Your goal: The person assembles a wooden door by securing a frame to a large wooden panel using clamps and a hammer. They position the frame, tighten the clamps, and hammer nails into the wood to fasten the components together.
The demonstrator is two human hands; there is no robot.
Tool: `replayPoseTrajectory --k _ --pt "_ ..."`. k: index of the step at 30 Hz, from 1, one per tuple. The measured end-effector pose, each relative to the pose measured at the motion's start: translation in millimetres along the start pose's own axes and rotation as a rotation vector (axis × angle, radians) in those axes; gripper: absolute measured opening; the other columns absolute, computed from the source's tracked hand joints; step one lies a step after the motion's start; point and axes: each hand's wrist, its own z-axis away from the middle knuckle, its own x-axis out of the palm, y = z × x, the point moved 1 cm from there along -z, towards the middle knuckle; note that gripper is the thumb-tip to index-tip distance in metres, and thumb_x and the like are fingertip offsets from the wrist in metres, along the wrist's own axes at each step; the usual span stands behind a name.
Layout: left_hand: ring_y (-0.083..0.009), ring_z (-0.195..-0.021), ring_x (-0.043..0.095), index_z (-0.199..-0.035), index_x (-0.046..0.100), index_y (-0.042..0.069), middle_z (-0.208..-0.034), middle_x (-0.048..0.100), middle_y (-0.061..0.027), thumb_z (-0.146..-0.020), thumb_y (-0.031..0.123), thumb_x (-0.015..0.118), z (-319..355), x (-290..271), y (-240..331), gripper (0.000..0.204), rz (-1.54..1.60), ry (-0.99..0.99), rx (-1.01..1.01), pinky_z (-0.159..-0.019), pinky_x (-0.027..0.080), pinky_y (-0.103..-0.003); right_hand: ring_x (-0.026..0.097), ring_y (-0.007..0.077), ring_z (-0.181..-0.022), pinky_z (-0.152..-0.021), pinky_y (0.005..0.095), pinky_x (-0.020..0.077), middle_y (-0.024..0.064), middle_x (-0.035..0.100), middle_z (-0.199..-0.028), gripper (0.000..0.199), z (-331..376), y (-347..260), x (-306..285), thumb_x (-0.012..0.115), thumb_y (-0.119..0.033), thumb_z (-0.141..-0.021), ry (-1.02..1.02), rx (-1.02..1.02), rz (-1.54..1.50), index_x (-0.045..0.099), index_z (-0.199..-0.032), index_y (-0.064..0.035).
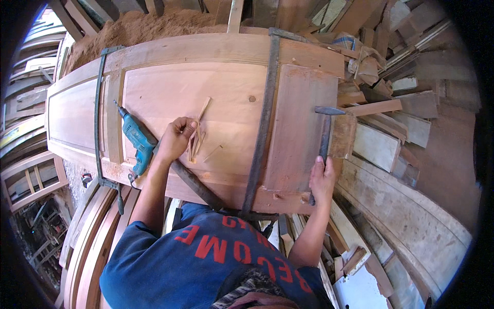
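The pale brown wooden door (221, 82) lies in the middle, looking put together, with two long dark metal clamps (263, 121) on. Thin yellow wooden sticks (196, 144) on it look unused. Toward ten o'clock, the left hand (177, 136) pinches one; at three, the right hand (322, 177) holds a dark metal hammer (325, 135).

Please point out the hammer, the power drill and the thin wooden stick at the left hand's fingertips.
Hammer (325, 137), head view: on the handle.
Power drill (136, 135), head view: on its teal body.
Thin wooden stick (205, 108), head view: on its upper part.
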Motion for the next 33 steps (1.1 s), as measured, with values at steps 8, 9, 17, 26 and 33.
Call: replayPoseTrajectory --k 8,9,17,26,33 --pt "-0.0187 -0.097 0.067 -0.117 0.058 0.006 -0.108 0.068 -0.0095 -0.105 0.023 0.051 -65 53 124 0.022 0.851 -0.375 -0.047 -0.085 0.053 -0.031 0.044 0.0082 -0.052 -0.048 0.0271 0.0369 -0.0034 0.046 -0.063 0.024 -4 20 -3 0.053 -0.030 -0.104 0.078 -0.172 0.058 0.053 -0.095 -0.0075" --pt "-0.0179 -0.095 0.066 -0.117 0.058 0.005 -0.107 0.068 -0.0093 -0.104 0.021 0.053 -79 68 138 0.021 0.844 -0.392 0.008 -0.083 0.053 -0.030 0.045 0.0094 -0.056 -0.052 0.0285 0.0386 -0.0022 0.047 -0.064 0.025 -2 16 -7 0.053 -0.030 -0.104 0.092 -0.172 0.101 0.054 -0.095 -0.0057" --pt "-0.0102 -0.074 0.062 -0.106 0.067 0.000 -0.087 0.069 -0.0044 -0.096 0.018 0.066 -208 195 216 0.021 0.283 -0.166 0.626 -0.066 0.050 -0.027 0.050 0.0116 -0.060 -0.056 0.0314 0.0424 0.0012 0.050 -0.067 0.026 10 16 -27 0.054 -0.029 -0.102 0.199 -0.136 0.090 0.053 -0.094 -0.0040" --pt "-0.0323 -0.082 0.068 -0.097 0.069 0.002 -0.086 0.071 -0.0157 -0.089 0.013 0.069 -226 229 232 0.014 0.005 -0.072 0.702 -0.075 0.051 -0.041 0.046 0.0071 -0.058 -0.052 0.0270 0.0390 -0.0033 0.048 -0.065 0.026 15 36 -30 0.055 -0.029 -0.103 0.235 -0.137 -0.013 0.052 -0.090 -0.0073" --pt "-0.0399 -0.091 0.066 -0.101 0.069 0.001 -0.095 0.070 -0.0206 -0.088 0.013 0.069 -227 233 224 0.018 -0.100 0.087 0.986 -0.080 0.051 -0.043 0.051 0.0119 -0.062 -0.057 0.0297 0.0427 0.0014 0.052 -0.068 0.027 3 13 -36 0.054 -0.032 -0.103 0.252 -0.192 0.084 0.054 -0.097 -0.0052"
